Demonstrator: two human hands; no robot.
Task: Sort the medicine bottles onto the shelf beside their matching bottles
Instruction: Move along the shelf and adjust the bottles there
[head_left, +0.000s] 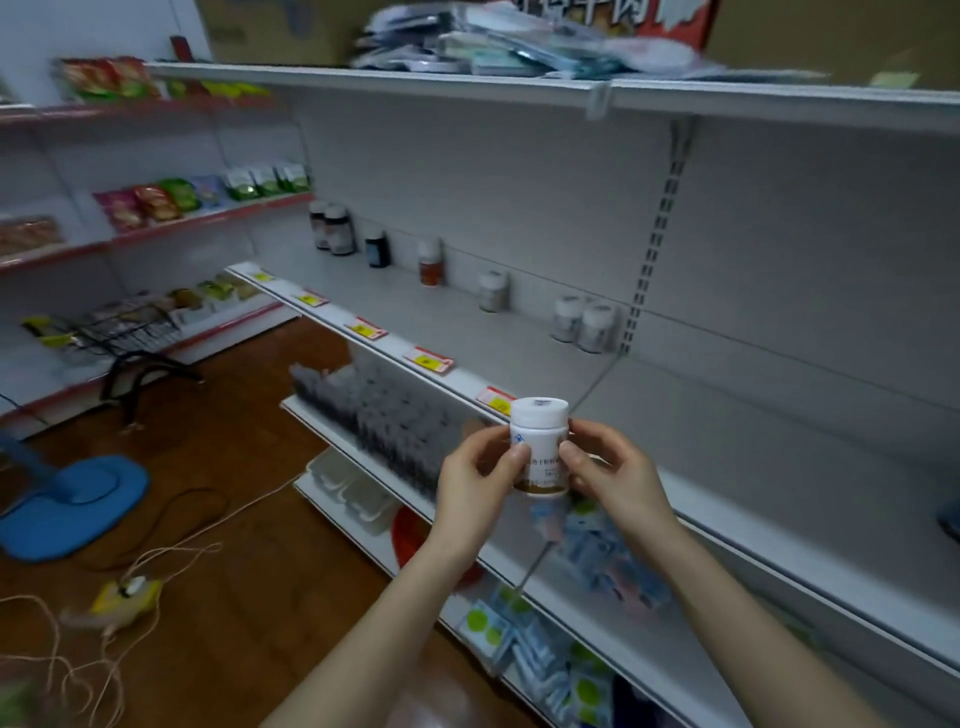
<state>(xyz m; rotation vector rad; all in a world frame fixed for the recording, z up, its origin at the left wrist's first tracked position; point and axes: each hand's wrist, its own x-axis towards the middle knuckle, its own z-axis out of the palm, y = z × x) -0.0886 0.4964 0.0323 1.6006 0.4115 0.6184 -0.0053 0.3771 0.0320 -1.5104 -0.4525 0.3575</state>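
Seen from the head camera, a person stands at a white shop shelf (519, 338) and holds a white bottle (537, 447) upright in front of its near edge, between both hands. The left hand (478, 480) grips the bottle's left side with thumb and curled fingers; the right hand (615, 475) grips its right side the same way, thumb on the label. The bottle has a white cap, a pale label with blue print and a brown band near its base.

Along the back of the shelf stand other bottles, spaced out: two dark bottles (332, 228) touching at the far left, a single dark bottle with a blue label (376, 249), a white-capped reddish-brown bottle (431, 262), a lone white bottle (492, 291) and a pair of white bottles (582, 325) side by side next to the slotted upright. Red and yellow price tags (428, 359) line the shelf's front edge.

Below, a lower shelf carries rows of small dark items (384, 415), too blurred to identify. To the left, snack packets (171, 200) fill red-edged shelves, and a blue fan base (67, 499) and loose string (171, 551) lie on the wooden floor.
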